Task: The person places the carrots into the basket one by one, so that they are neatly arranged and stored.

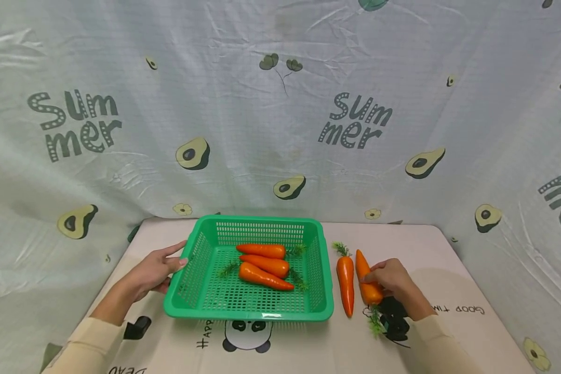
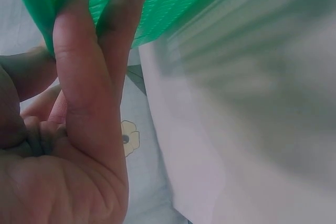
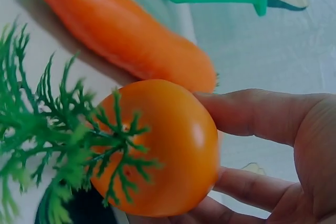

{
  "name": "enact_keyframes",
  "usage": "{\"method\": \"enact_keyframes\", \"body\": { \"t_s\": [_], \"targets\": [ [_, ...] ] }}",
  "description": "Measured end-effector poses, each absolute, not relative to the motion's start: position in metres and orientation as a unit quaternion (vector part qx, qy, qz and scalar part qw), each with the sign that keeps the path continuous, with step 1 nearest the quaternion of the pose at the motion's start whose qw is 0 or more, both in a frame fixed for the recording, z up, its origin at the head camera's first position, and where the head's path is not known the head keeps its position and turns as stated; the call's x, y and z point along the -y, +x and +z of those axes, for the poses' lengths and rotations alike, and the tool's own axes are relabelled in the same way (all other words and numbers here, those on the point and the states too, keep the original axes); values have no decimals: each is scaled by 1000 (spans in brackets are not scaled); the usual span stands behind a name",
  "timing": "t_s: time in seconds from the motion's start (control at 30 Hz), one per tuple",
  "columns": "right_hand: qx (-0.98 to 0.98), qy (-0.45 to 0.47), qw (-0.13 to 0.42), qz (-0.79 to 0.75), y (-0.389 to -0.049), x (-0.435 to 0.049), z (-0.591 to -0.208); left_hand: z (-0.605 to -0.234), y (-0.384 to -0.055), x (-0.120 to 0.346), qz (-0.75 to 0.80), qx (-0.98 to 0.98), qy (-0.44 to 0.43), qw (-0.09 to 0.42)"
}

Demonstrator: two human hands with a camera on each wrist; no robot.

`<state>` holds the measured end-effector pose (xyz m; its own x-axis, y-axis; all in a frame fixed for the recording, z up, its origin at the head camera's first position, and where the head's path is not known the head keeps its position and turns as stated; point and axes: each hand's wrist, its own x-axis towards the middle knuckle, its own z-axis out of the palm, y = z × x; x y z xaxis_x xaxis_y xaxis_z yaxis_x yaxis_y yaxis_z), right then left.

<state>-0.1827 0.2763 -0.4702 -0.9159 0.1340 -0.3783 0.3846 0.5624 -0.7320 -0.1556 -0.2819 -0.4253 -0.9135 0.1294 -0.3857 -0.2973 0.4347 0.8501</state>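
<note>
The held carrot [image 1: 371, 294] is lying toward the right side of the desk [image 1: 336, 348], its thin tip pointing to the far edge and its greens [image 1: 376, 323] trailing toward the near one; whether it is resting on the surface or being lifted is hard to tell. The right hand [image 1: 393, 276] is pinching it between thumb and fingers, partly covering its middle; in the right wrist view the blunt end is hiding most of its length. Just to its left, a second carrot [image 1: 346, 283] is lying the opposite way round. The left hand [image 1: 150, 271] is gripping the left rim of the green basket [image 1: 205, 313], two fingers pressing the wall below, the remaining ones partly hidden behind them. Inside, three carrots [image 1: 265, 265] are lying close together. The basket is covering the top of a printed panda [image 1: 248, 340], and the lower frame is cutting off the desk's near edge. Behind the far edge, a patterned backdrop [image 1: 243, 114] is hanging.
</note>
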Motion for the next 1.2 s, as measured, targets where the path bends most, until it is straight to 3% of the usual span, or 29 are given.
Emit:
{"method": "enact_keyframes", "body": {
  "t_s": [1.2],
  "targets": [
    [-874, 52, 133, -464, -187, -252, -408, -424, -152, 280, 526, -827, -46, 192]
  ]
}}
